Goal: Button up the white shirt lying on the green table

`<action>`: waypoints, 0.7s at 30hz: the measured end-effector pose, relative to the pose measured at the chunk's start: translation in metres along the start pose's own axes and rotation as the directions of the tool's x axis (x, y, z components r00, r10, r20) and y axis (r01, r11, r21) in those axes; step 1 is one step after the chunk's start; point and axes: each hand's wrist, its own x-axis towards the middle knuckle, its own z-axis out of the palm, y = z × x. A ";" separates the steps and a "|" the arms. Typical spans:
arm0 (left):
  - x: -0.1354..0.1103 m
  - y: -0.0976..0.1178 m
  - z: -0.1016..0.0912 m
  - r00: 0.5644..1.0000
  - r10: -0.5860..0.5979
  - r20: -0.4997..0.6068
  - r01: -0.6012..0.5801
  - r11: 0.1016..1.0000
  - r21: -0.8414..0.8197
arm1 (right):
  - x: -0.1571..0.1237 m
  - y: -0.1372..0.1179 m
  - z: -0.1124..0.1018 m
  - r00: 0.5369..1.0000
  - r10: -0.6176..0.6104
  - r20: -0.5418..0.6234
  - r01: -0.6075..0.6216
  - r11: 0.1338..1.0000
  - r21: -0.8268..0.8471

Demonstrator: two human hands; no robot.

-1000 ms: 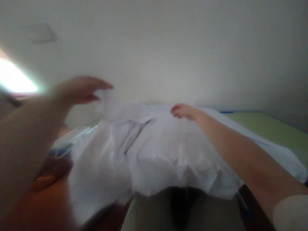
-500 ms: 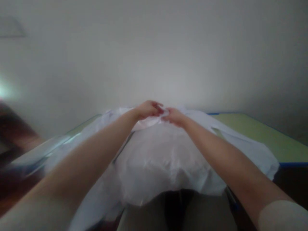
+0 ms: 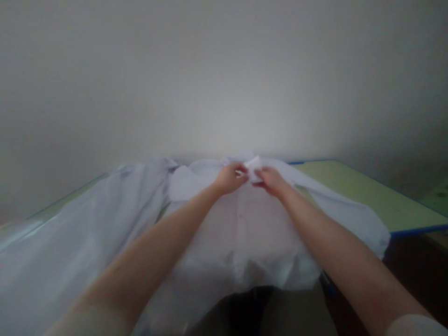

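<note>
A white long-sleeved shirt (image 3: 269,224) lies spread on a green table, its hem hanging over the near edge. My left hand (image 3: 231,178) is closed at the shirt's upper front, with thumb and fingers pinching the cloth near the collar. Just to its right, my right hand (image 3: 271,180) grips a white folded flap (image 3: 254,168), apparently part of the collar, which stands up between the two hands. The fingertips are blurred, and any button there is too small to make out.
More white cloth (image 3: 87,224) lies crumpled on the left. The green table (image 3: 364,191) has a blue edge and shows on the right, with one shirt sleeve (image 3: 353,212) lying across it. A plain grey wall (image 3: 224,79) rises behind.
My view has turned a little left. Both hands have shifted slightly right and down in the picture, and the white flap now stands up between them.
</note>
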 end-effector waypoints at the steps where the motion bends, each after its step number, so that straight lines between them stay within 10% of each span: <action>1: 0.000 0.000 0.005 1.000 0.015 0.007 -0.015 0.999 0.030 | 0.001 0.004 -0.003 1.000 0.004 -0.016 -0.004 1.000 0.001; 21: -0.019 0.009 0.041 0.997 0.080 0.013 -0.080 0.995 0.062 | -0.003 0.030 -0.013 0.986 0.041 0.160 -0.079 0.967 0.242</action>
